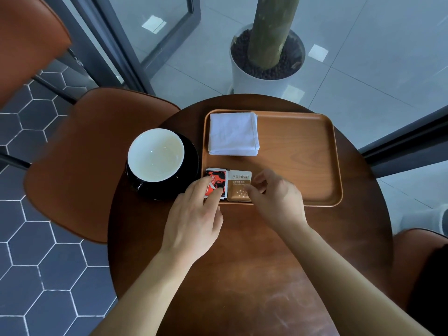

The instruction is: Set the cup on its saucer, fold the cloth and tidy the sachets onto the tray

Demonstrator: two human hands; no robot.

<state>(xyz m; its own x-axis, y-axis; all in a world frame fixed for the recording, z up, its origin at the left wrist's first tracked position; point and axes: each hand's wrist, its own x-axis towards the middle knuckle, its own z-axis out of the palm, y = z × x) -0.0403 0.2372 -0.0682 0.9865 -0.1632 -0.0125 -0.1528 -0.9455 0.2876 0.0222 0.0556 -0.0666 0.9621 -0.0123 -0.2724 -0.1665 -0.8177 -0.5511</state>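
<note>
A cup (156, 155), white inside and black outside, stands on a black saucer (191, 163) left of a wooden tray (303, 151). A folded white cloth (233, 134) lies in the tray's far left corner. Red and black sachets (217, 181) and a brown sachet (238, 185) lie side by side in the tray's near left corner. My left hand (194, 219) rests its fingertips on the red sachets. My right hand (276, 197) touches the brown sachet's right edge with curled fingers.
The round dark wooden table (242, 263) carries everything. A brown chair (92, 161) stands at the left, another chair edge (417, 258) at the right. A white planter (266, 66) with a trunk stands beyond the table behind glass.
</note>
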